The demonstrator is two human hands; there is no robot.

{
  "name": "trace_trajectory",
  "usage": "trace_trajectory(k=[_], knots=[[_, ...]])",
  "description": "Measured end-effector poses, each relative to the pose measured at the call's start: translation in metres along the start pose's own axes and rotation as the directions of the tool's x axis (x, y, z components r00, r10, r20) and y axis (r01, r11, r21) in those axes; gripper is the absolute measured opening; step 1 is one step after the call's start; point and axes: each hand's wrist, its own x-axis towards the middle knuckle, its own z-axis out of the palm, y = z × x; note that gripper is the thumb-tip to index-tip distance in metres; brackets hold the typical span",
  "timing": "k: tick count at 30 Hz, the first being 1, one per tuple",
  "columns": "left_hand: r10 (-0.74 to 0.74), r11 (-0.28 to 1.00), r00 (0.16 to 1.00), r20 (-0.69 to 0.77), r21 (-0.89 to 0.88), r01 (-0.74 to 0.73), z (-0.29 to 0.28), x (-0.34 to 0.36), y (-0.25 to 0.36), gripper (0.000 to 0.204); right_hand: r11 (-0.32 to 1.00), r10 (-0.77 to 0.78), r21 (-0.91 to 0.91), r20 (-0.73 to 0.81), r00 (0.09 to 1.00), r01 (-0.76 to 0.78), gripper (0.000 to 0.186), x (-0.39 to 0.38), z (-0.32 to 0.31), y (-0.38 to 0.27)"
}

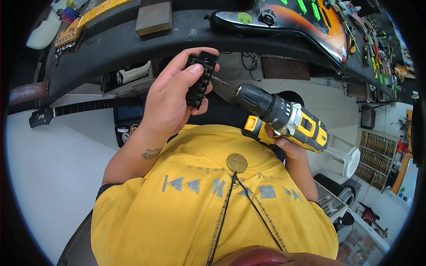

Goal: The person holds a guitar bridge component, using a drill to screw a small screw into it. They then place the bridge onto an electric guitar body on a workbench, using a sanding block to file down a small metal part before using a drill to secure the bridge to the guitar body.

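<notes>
A black guitar bridge (194, 96) with a row of saddles is pinched upright in my left hand (171, 95), the thumb pressed on its face and the fingers behind it. My right hand (290, 147) grips a yellow-and-black cordless drill (284, 111) by its handle; most of those fingers are hidden behind the tool. The drill points left, and its slim bit (225, 83) reaches to the right edge of the bridge. Whether the tip sits in a screw there is too small to tell.
Ahead runs a dark workbench (111, 57) bearing a sunburst electric guitar (328, 37), a wooden block (153, 20), a maple neck headstock (69, 35) and many hand tools at the right. A dark guitar neck (80, 107) lies at left. A white stool (350, 162) stands right.
</notes>
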Motion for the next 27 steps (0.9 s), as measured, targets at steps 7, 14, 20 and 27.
trace_trajectory(k=[7,14,20,27], knots=[[-0.013,0.999,1.000,0.019,-0.033,0.014,0.000,0.000,0.000,0.044,0.996,0.043,-0.071,-0.063,0.997,-0.048,0.071,-0.005,-0.010,0.011],[-0.027,0.998,0.999,0.029,-0.052,0.028,0.000,0.001,0.000,0.044,0.997,0.060,-0.040,-0.058,0.996,-0.063,0.069,-0.004,-0.007,0.009],[-0.019,0.999,0.999,0.027,-0.038,0.020,0.001,0.002,0.000,0.044,0.958,0.121,0.254,0.064,0.991,-0.134,0.073,-0.010,-0.022,0.017],[-0.026,0.999,0.998,0.051,-0.031,0.028,-0.002,0.001,-0.001,0.045,0.971,0.075,0.219,0.111,0.991,-0.098,0.083,-0.011,-0.027,0.022]])
